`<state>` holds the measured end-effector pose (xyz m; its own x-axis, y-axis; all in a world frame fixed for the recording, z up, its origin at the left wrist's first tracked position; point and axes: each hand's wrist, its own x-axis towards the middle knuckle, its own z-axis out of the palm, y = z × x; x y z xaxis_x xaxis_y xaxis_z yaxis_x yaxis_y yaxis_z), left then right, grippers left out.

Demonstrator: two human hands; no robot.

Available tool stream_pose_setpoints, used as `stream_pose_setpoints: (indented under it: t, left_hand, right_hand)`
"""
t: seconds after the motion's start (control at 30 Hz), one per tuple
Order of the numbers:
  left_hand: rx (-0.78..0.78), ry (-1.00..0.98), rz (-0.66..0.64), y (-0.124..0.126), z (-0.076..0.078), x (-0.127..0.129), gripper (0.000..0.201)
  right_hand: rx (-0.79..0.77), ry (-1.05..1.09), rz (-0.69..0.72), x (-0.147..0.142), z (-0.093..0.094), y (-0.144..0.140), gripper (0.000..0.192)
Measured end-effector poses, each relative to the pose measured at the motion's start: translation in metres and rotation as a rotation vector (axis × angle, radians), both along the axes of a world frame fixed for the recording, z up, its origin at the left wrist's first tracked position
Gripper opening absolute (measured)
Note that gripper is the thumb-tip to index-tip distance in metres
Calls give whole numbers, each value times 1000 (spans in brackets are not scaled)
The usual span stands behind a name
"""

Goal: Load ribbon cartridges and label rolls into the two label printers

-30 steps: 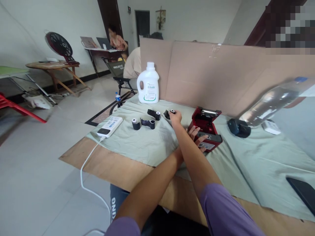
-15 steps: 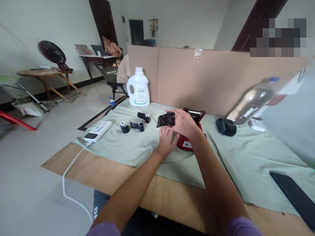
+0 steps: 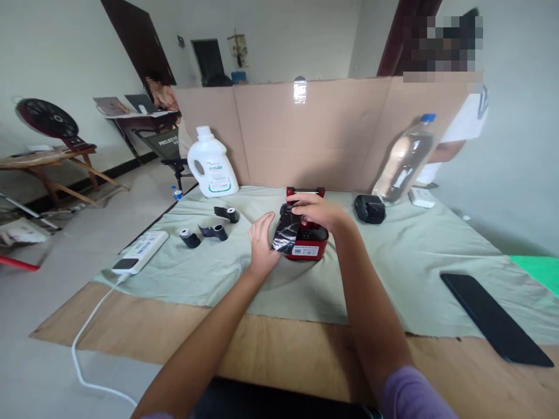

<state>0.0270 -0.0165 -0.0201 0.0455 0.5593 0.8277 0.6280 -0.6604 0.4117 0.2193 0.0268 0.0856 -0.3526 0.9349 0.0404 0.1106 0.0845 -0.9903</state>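
Note:
In front of me a roll of shiny black film (image 3: 288, 230), its loose end hanging toward the left, is tilted over a red box-shaped device (image 3: 317, 243). The device has its lid raised at the back and a white label on its front. My right hand (image 3: 319, 210) grips the roll's top end, its fingers curled over it. Beside the roll's left edge, my left hand (image 3: 262, 244) has its fingers stretched up and apart from the thumb; whether it touches the film is hard to see. Several small black rolls (image 3: 213, 232) lie to the left on the cloth.
A white jug (image 3: 213, 169) stands at the back left by a cardboard screen (image 3: 314, 134). Rightward are a black wrapped object (image 3: 370, 209), a clear bottle (image 3: 404, 160), a white box (image 3: 421, 197) and a dark phone (image 3: 493, 317). A white power bank (image 3: 142, 250) trails a cable.
The black roll has gone from beside the red device to above it, turned more upright. My left hand has come off it and opened. The view has swung right.

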Motion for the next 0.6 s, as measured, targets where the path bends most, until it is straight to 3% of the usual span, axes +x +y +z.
stream_pose_setpoints:
  t: [0.13,0.27,0.43,0.6]
  left_hand:
    - [-42,27,-214,21,28,8,37]
    - [-211,-55,-451,50,53,23,30]
    - [-272,-217,-492,71,50,42,22]
    - [-324,-285,-540,76,41,45,22]
  right_hand:
    - [5,-178,-34,4,4,-4,29]
    - [-90,-68,-116,6,0,3,13]
    - [-258,129,-112,18,-7,14,10]
    - [-168,58,-17,29,-8,11,17]
